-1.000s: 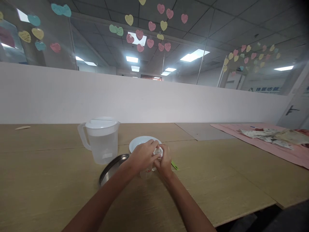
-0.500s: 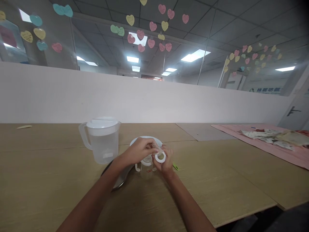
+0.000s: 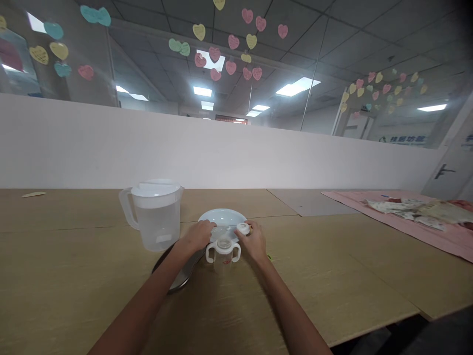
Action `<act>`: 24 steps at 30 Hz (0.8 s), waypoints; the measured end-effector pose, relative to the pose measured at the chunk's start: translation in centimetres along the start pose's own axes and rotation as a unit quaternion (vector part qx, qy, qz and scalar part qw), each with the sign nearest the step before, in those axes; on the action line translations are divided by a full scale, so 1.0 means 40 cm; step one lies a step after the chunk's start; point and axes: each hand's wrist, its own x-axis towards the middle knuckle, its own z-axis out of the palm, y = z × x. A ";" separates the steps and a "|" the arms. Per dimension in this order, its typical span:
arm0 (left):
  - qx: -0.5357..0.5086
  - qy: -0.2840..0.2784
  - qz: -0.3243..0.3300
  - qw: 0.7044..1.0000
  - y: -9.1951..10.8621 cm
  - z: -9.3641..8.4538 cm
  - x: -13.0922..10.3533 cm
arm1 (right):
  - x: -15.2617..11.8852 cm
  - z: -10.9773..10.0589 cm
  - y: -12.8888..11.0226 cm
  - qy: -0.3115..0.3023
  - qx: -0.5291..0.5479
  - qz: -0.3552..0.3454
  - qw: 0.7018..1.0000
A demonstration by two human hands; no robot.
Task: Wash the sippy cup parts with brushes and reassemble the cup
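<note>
Carefully, the fingers of a person's right hand (image 3: 254, 241) pinched a white cap (image 3: 243, 227) at the right edge of a white plate (image 3: 222, 214); whether the two touched could not be told. The fingers of the left hand (image 3: 198, 235) bent at the plate's opposite edge, and whether they gripped anything was impossible to tell.

Between the hands, a bottle (image 3: 223, 259) with two white handles stood upright on the tabletop (image 3: 332, 281), its mouth bare. The work, by all appearances, was partway along: the bottle was open and the cap off, with the two parts apart and not yet joined. Whether the bottle held any liquid could not be made out.

Farther out, a metal dish (image 3: 181, 282) sat partly hidden beneath the left forearm. Behind it rose a lidded pitcher (image 3: 158, 224) of clear liquid, untouched by either hand. Well off to the right, a pink cloth (image 3: 342, 199) bore a loose heap of fabric (image 3: 430, 213).
</note>
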 end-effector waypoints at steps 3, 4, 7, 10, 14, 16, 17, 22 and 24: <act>0.004 0.023 -0.010 1.000 -0.002 -0.038 -0.009 | -0.004 0.003 0.000 -0.022 -0.029 -0.012 0.999; 0.008 0.043 -0.014 0.999 -0.002 -0.062 -0.014 | -0.005 0.003 -0.002 -0.024 -0.034 -0.014 0.999; 0.015 0.128 -0.025 0.991 -0.009 -0.146 -0.035 | -0.008 0.003 -0.011 -0.023 -0.038 -0.005 0.999; 0.036 0.234 -0.068 0.969 -0.035 -0.214 -0.059 | -0.010 -0.003 -0.023 -0.042 -0.048 0.012 0.998; 0.057 0.402 -0.154 0.901 -0.094 -0.245 -0.082 | -0.012 -0.013 -0.032 -0.072 -0.086 -0.022 0.993; 0.044 0.473 -0.204 0.856 -0.124 -0.242 -0.091 | -0.013 -0.012 -0.030 -0.079 -0.111 -0.050 0.989; 0.029 0.494 -0.228 0.838 -0.138 -0.240 -0.095 | -0.015 -0.010 -0.026 -0.079 -0.123 -0.060 0.987; -0.075 0.496 -0.326 0.801 -0.207 -0.232 -0.118 | -0.021 0.009 -0.005 -0.071 -0.138 -0.076 0.985; -0.122 0.494 -0.359 0.783 -0.240 -0.224 -0.119 | -0.023 0.014 0.000 -0.072 -0.134 -0.079 0.985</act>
